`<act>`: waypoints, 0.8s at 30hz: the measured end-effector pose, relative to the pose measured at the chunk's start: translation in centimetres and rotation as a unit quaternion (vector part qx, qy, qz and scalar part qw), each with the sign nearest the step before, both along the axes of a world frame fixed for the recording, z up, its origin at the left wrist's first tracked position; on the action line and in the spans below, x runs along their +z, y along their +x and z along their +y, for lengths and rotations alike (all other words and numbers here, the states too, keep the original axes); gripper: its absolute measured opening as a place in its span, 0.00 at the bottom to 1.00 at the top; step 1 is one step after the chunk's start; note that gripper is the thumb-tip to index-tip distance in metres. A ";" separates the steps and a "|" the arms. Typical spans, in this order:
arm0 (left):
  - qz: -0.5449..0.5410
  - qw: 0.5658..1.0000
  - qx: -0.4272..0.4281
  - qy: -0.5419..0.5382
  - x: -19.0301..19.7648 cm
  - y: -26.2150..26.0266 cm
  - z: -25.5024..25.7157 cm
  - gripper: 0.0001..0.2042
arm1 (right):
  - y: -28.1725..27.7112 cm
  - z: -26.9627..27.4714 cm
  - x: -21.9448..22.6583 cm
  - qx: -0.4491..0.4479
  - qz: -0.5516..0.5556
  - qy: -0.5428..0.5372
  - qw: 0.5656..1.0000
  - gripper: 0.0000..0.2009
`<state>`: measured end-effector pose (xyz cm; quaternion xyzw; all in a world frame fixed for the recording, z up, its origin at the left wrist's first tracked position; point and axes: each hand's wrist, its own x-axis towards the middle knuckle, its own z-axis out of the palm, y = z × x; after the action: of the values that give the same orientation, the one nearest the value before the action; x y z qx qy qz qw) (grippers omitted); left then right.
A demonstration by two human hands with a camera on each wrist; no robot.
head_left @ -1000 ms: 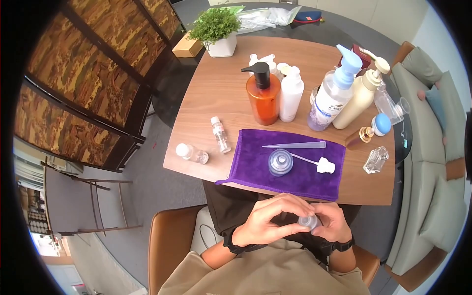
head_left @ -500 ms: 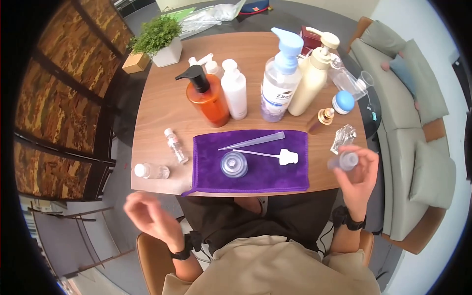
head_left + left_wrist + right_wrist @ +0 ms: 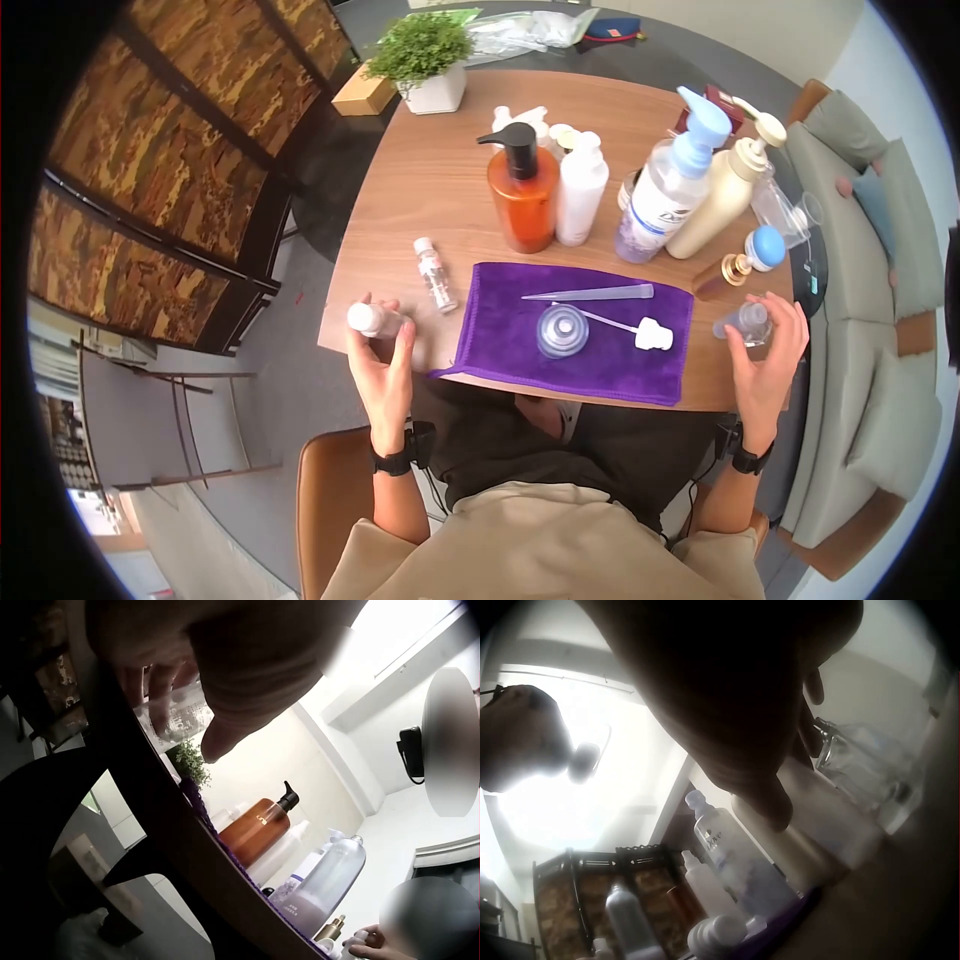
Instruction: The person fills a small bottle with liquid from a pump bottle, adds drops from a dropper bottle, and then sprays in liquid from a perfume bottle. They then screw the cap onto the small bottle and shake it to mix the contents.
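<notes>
In the head view my left hand (image 3: 383,375) grips a small clear bottle with a white cap (image 3: 366,320), lying on its side near the table's left edge. The left wrist view has its clear body (image 3: 176,720) between fingers and thumb. At the right edge, my right hand (image 3: 770,355) holds a small translucent bottle (image 3: 732,325) close over the table. A faceted glass bottle (image 3: 870,769) shows beyond the right fingers. Between the hands, a purple cloth (image 3: 500,350) bears a round bluish bottle (image 3: 562,332), a translucent tapered tube (image 3: 600,293) and a white spray nozzle (image 3: 653,334).
Another small clear bottle (image 3: 435,275) lies left of the cloth. Behind stand an amber pump bottle (image 3: 523,200), a white bottle (image 3: 581,195), a blue-pump bottle (image 3: 655,200) and a cream pump bottle (image 3: 712,215). A gold-topped dropper bottle (image 3: 722,275) and blue-lidded jar (image 3: 765,248) are at right.
The hands have parted from the lap. My right hand has carried the small translucent bottle to the table's right side; my left has reached left and taken hold of the white-capped bottle.
</notes>
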<state>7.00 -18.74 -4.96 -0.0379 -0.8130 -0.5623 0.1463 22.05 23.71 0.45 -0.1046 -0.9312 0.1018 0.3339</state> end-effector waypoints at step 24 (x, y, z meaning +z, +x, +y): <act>-0.053 0.765 -0.630 0.125 3.3 8.7 10.7 0.30 | 3.8 -6.0 3.7 0.486 -0.096 -0.300 0.815 0.25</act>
<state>15.71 -8.07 -1.71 -0.4934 -0.5355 -0.6253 -0.2807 25.83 17.71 4.19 0.2567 -0.8116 0.5148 0.1018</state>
